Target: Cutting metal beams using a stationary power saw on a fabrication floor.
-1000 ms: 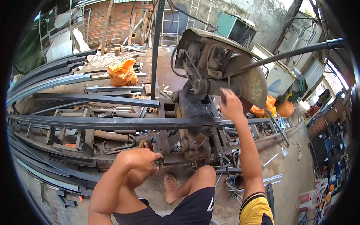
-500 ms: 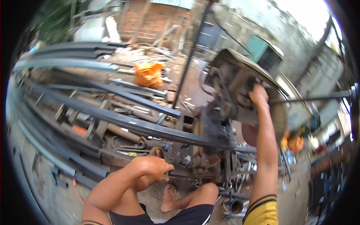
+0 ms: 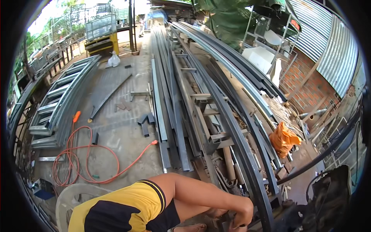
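My left hand [image 3: 243,212] is at the bottom edge, beside the near end of a long dark steel tube [image 3: 251,174]. Its fingers curl downward and look closed around something I cannot make out, as their tips are partly hidden. The tube runs away from me over a rack of steel supports [image 3: 218,139]. At the lower right stands a dark, blurred machine [image 3: 328,197]. My right hand is out of view.
Stacked steel profiles [image 3: 170,92] stretch into the distance. An orange extension cord [image 3: 116,170] loops over the concrete floor near a stack of metal ladder-like frames [image 3: 63,94]. A plastic chair [image 3: 63,201] is at the lower left. An orange sack [image 3: 284,139] lies right of the tubes.
The view has swung left, toward the floor and profile stacks. My right hand, earlier raised on the machine, has left the picture. My left hand stays low near the tube.
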Demonstrator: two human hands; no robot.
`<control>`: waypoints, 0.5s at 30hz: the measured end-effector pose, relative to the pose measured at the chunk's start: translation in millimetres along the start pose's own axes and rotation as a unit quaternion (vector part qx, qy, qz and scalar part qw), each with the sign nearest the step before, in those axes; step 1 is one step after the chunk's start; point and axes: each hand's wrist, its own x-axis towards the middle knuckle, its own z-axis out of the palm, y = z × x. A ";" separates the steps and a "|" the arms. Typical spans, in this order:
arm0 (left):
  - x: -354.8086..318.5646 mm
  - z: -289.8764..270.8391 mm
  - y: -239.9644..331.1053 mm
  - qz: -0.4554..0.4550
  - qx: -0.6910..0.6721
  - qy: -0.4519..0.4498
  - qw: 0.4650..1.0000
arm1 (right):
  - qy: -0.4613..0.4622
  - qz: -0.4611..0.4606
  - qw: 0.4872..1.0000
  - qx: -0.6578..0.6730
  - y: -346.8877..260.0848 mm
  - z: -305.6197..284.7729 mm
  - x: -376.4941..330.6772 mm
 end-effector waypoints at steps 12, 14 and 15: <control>43.1 -6.5 -0.1 0.031 0.059 -0.102 0.993 | 0.005 -0.078 0.997 -0.005 78.6 131.8 13.5; 48.9 -3.8 0.7 0.037 0.080 -0.112 0.990 | 0.017 -0.087 0.996 0.015 78.4 129.5 14.0; 50.7 -1.7 1.4 0.039 0.079 -0.114 0.990 | 0.023 -0.091 0.995 0.025 77.6 129.3 13.6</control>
